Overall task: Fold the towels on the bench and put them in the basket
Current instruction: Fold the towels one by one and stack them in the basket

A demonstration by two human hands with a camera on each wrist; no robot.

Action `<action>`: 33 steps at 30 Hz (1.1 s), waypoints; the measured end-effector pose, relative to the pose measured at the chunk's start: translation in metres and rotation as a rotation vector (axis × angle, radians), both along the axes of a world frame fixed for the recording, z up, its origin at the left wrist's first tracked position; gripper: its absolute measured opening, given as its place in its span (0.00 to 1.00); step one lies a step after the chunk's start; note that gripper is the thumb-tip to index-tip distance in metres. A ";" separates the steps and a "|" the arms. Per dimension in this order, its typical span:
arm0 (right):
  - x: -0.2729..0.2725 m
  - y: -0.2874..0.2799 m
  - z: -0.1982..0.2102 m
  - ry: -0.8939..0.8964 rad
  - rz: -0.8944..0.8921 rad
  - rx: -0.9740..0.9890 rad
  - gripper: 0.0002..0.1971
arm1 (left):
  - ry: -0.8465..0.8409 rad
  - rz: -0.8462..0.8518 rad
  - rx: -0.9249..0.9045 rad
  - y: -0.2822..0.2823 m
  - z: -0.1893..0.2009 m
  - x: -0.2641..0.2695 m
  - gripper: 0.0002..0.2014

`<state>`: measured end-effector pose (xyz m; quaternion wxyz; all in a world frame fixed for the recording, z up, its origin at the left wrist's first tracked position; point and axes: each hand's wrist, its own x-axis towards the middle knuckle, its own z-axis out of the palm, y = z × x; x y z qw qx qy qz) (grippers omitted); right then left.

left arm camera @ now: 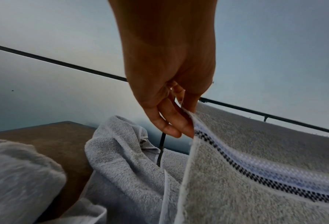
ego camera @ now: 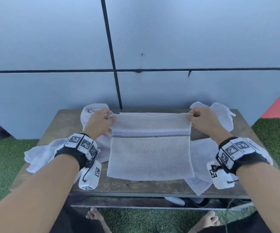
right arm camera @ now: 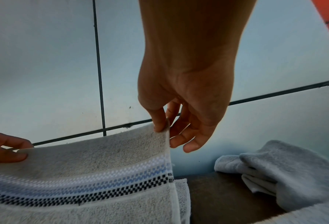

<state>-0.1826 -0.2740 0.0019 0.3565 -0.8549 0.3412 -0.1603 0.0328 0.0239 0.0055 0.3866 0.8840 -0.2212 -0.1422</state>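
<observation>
A beige towel with a blue and black checked stripe hangs over the middle of the wooden bench, stretched between both hands. My left hand pinches its upper left corner, my right hand the upper right corner. In the left wrist view the left hand holds the striped towel by its edge. In the right wrist view my right hand pinches the towel between thumb and forefinger, the other fingers loose. The lower edge lies on the bench. No basket is in view.
Crumpled grey towels lie around: back left, front left, back right and front right. A tiled wall stands right behind the bench. Green turf surrounds it. My bare feet show below.
</observation>
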 end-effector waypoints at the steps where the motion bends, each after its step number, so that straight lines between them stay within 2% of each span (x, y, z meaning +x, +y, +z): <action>1: 0.011 -0.006 -0.004 0.012 -0.003 -0.028 0.09 | -0.021 0.007 0.024 -0.007 -0.004 0.010 0.07; 3: 0.033 -0.019 -0.012 0.035 -0.004 -0.074 0.09 | -0.060 0.017 0.052 -0.023 -0.012 0.029 0.09; 7: 0.072 -0.044 -0.028 0.094 -0.011 -0.127 0.09 | -0.079 0.055 0.080 -0.052 -0.028 0.065 0.03; 14: 0.122 -0.079 -0.073 0.201 -0.027 -0.106 0.09 | -0.166 0.054 0.234 -0.095 -0.070 0.108 0.04; 19: 0.135 -0.084 -0.100 0.288 -0.015 -0.126 0.12 | -0.193 0.048 0.315 -0.103 -0.097 0.119 0.09; 23: 0.138 -0.083 -0.107 0.260 0.014 -0.191 0.03 | -0.242 -0.015 0.298 -0.104 -0.102 0.124 0.11; 25: 0.139 -0.081 -0.107 0.289 0.025 -0.223 0.01 | -0.270 -0.066 0.283 -0.104 -0.100 0.125 0.13; 30: 0.140 -0.077 -0.103 0.395 0.068 -0.248 0.13 | -0.277 -0.131 0.255 -0.102 -0.100 0.121 0.15; 33: 0.135 -0.076 -0.101 0.360 0.094 -0.213 0.08 | -0.289 -0.217 0.239 -0.101 -0.101 0.119 0.16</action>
